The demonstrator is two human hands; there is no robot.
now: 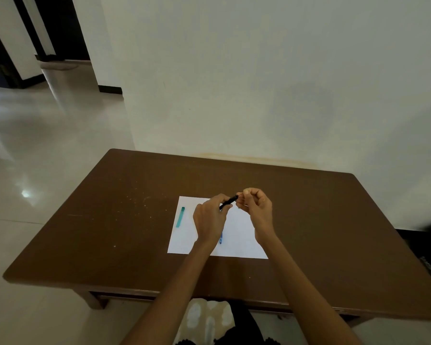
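Observation:
A white sheet of paper (239,235) lies on the brown table (109,220). Above it my left hand (209,220) grips a short black crayon (229,201) by its lower end. My right hand (256,207) pinches the crayon's upper tip between thumb and fingers. A teal crayon (180,217) lies on the paper's left part. A blue crayon (220,238) lies on the paper just right of my left wrist, partly hidden by it.
The table stands against a white wall (259,83). A dark object (428,252) sits at the table's right edge. Glossy tiled floor (35,145) spreads to the left. My lap with patterned cloth (207,322) shows below the near table edge.

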